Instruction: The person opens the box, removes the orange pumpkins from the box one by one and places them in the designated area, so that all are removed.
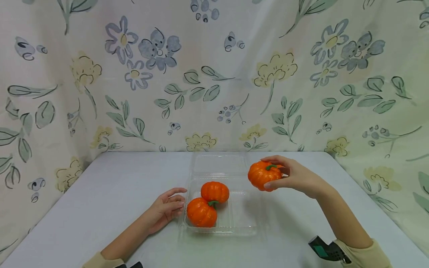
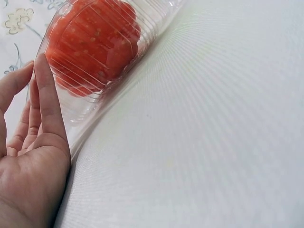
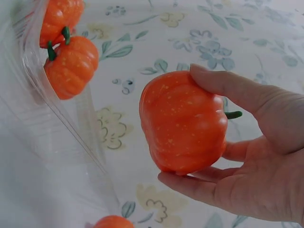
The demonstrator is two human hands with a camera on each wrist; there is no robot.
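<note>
My right hand (image 1: 298, 178) grips an orange toy pumpkin (image 1: 263, 175) with a green stem, held in the air right of a clear plastic container. In the right wrist view, thumb and fingers press opposite sides of this pumpkin (image 3: 183, 123). The container (image 1: 246, 225) lies with its lid (image 1: 221, 163) folded back. Two more orange pumpkins rest in its left half, a rear one (image 1: 215, 191) and a front one (image 1: 201, 213). Beside the container's left wall is my left hand (image 1: 165, 210). Its fairly straight fingertips touch the clear side in the left wrist view.
The container stands on a white table (image 1: 134, 175). Behind and beside the table hangs a floral curtain (image 1: 207, 104). Part of a rounded orange thing (image 3: 114, 222) shows at the bottom edge of the right wrist view.
</note>
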